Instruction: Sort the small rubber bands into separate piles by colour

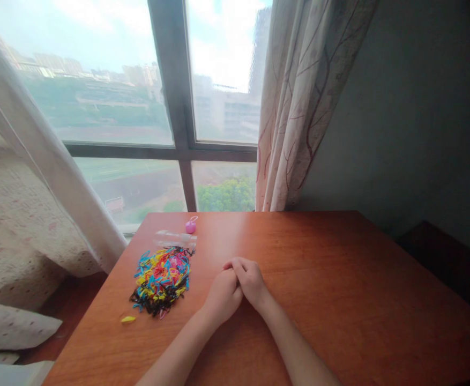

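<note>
My left hand (223,294) and my right hand (251,280) rest clasped together on the wooden table (319,268). Both are closed, the right one folded over the fingers of the left, and no object shows between them. To the left of my hands lies a loose pile of small elastic bands (162,279) in blue, yellow, red, pink and black. They are too small to make out one by one. A small yellow piece (128,319) lies apart, in front of the pile.
Behind the pile are crumpled clear plastic (174,238) and a round pink-purple thing (191,227) with a pale loop. A window (182,153) stands beyond the table's far edge, with curtains (299,96) at both sides. A dark wall is at the right.
</note>
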Motion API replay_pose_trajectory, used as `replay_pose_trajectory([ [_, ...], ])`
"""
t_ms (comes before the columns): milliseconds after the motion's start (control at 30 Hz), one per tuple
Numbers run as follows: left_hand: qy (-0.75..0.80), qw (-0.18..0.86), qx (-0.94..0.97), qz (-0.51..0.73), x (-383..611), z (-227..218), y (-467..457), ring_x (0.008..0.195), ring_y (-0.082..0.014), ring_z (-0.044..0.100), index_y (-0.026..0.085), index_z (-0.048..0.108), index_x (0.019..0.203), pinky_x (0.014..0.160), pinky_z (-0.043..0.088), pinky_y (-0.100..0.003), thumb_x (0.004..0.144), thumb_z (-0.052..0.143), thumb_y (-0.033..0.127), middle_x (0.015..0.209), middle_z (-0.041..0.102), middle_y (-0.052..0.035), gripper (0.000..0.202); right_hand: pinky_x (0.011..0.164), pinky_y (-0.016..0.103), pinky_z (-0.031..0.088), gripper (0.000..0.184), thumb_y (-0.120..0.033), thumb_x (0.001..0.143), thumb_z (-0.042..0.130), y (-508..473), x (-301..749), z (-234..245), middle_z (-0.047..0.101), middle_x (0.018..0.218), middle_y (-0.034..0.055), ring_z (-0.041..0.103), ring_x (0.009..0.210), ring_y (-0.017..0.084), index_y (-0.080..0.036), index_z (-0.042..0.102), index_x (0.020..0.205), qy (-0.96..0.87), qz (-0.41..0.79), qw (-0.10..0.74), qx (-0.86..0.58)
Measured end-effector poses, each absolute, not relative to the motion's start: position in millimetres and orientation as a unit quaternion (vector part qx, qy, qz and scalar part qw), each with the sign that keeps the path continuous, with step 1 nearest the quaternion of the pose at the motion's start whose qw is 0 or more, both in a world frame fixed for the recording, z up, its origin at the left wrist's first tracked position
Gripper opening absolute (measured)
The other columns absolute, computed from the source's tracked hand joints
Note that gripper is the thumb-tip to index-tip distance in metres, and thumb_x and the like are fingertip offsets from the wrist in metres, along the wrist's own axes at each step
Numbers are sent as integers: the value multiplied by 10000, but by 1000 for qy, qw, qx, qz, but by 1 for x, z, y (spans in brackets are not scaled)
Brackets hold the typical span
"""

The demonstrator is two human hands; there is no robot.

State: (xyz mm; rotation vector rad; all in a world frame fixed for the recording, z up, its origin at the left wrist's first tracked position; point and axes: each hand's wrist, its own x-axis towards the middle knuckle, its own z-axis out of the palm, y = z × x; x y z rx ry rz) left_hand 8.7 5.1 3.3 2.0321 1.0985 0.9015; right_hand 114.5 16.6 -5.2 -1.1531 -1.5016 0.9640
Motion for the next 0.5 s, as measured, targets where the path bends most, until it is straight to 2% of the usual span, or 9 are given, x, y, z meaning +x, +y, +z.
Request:
replay_pose_trajectory([
  [500,418,327,773,347,9,1,6,812,-231,675,109,753,995,730,508,-305,714,460,44,935,756,-135,411,698,254,493,429,-405,944,413,16,114,-5,734,779,30,684,772,185,-201,773,829,-617,396,487,-475],
])
